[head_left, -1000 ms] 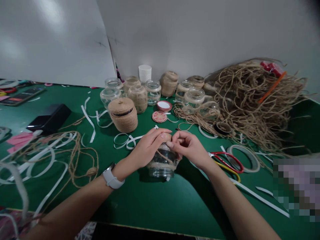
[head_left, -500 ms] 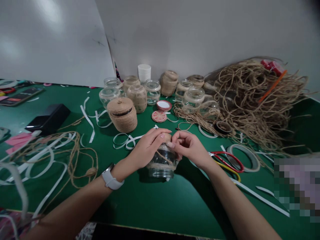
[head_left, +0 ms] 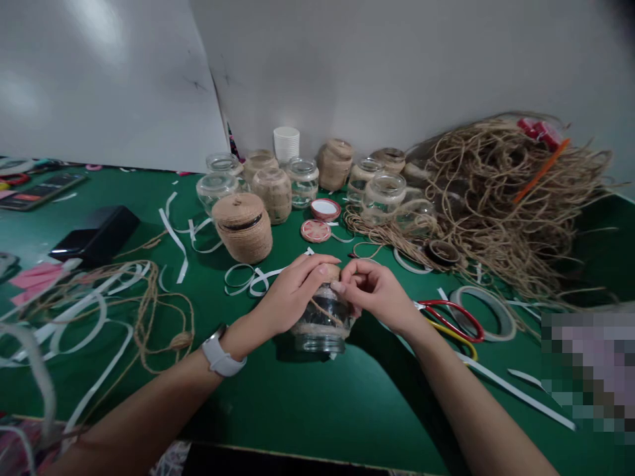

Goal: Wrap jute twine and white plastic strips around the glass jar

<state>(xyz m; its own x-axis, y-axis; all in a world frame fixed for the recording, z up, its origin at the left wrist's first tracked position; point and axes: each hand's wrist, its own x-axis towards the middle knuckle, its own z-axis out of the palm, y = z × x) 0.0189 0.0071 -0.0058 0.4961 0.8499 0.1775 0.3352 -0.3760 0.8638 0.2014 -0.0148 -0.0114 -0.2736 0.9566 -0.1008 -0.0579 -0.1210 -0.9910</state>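
Desk (head_left: 297, 410): green; jar (head_left: 317, 322) nr side, ctr.
Jar: glass, looks upturned, pt. twine-wrapped.
L hand (head_left: 301, 285): cupped over jar's far end, gripping it.
R hand (head_left: 373, 291): thumb + finger pinched at jar's R; can't tell what's btwn.
Twine (head_left: 325, 310): slants across glass; step's prob. wrapping; nxt move seems to need L steadying jar, R laying it snug.

A grey wall (head_left: 397, 66) is filling the top, glare (head_left: 96, 26) shining upper left; a green table (head_left: 278, 410) is spreading below.
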